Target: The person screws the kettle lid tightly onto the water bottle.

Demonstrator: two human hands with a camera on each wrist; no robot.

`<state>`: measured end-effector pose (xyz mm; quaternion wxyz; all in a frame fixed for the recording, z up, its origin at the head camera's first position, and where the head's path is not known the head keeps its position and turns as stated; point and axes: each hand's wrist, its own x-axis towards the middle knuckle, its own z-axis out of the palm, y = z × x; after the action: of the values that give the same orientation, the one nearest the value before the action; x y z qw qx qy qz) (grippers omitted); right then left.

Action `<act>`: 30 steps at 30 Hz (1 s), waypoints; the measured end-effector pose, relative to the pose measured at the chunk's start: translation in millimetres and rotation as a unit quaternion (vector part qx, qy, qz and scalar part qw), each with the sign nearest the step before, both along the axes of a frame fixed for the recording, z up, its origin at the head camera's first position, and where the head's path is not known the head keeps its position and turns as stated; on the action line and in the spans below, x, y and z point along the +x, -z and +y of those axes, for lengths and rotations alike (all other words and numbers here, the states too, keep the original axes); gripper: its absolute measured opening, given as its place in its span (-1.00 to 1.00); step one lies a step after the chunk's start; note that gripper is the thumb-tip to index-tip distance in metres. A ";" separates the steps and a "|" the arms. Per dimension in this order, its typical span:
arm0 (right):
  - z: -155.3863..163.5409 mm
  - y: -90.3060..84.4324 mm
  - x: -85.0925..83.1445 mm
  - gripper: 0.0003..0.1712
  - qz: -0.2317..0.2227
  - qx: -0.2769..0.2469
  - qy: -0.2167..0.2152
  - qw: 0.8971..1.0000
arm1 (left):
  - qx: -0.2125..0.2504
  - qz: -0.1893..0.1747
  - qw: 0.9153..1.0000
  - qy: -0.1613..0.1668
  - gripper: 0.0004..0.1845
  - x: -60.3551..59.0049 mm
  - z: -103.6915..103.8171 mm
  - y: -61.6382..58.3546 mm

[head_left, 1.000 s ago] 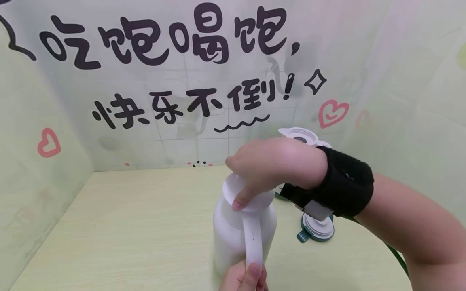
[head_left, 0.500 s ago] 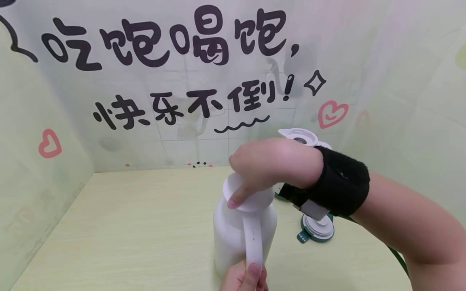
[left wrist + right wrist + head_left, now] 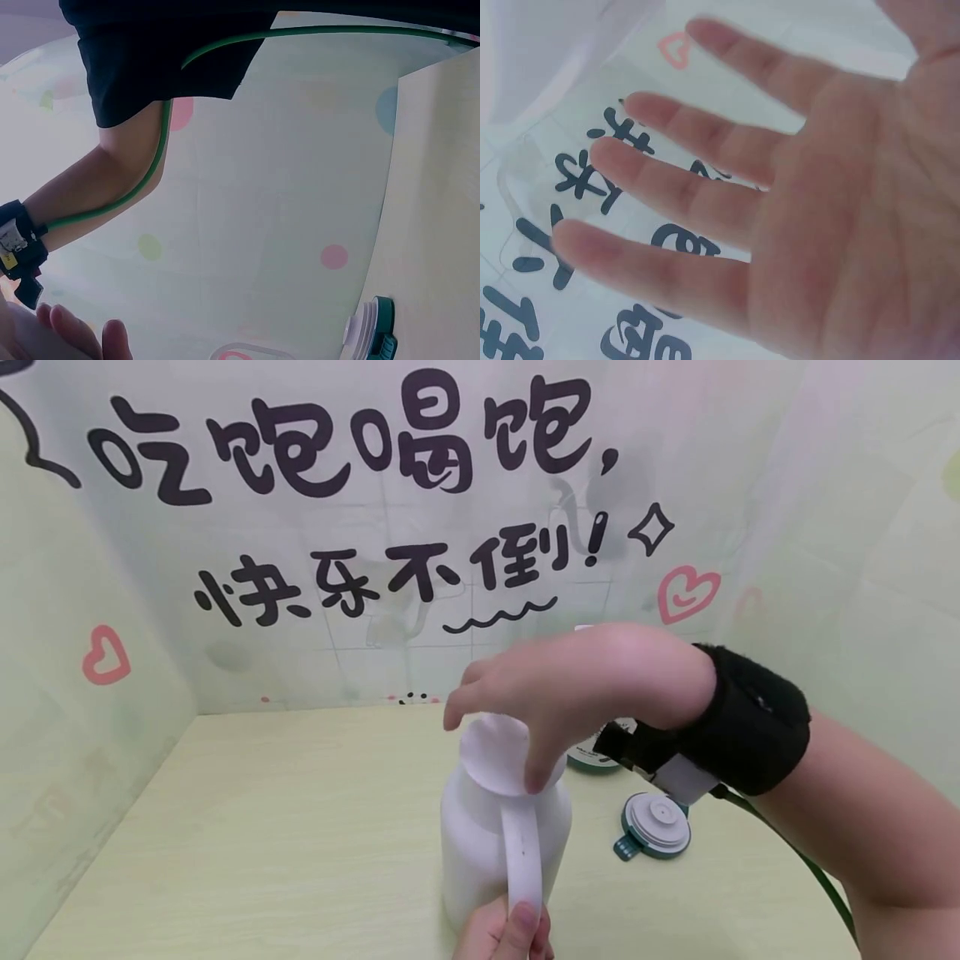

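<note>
White plastic jug (image 3: 487, 852) stood upright at mid-bench (image 3: 225, 843), its handle pinched low by the left hand (image 3: 501, 935). Directly above its mouth hovered the right hand (image 3: 570, 693), grip spread apart, empty. Right of it lay a green-rimmed lid (image 3: 656, 827); open room stretched leftward.

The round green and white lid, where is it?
In the head view, the round green and white lid lies flat on the table, to the right of the white jug and just below the right wrist's black strap.
</note>
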<state>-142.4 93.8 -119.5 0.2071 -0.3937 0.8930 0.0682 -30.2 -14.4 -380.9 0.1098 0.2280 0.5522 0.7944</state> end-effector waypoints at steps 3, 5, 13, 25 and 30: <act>1.9 2.4 0.6 -0.10 -0.015 -0.006 -0.039 0.999 | -0.001 -0.006 1.000 0.001 -0.53 0.5 -0.1 0.1; 4.0 4.3 1.0 -0.08 -0.026 -0.011 -0.046 0.999 | -0.002 -0.010 1.000 0.001 -0.53 0.8 -0.2 0.2; 10.0 13.3 1.1 -0.15 -0.036 -0.032 -0.034 0.998 | -0.011 -0.009 1.000 0.000 -0.54 0.4 -1.0 -0.1; 6.5 14.2 -1.2 -0.22 -0.005 -0.021 -0.044 0.999 | -0.019 0.000 1.000 0.002 -0.55 -2.3 -1.8 -0.7; 4.7 15.0 -0.7 -0.24 0.004 -0.009 -0.032 0.999 | -0.025 0.013 1.000 0.000 -0.55 -3.7 -1.8 -0.7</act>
<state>-143.2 98.5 -134.5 0.1975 -0.4234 0.8816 0.0679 -33.8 -16.2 -380.2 0.1083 0.2357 0.5734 0.7771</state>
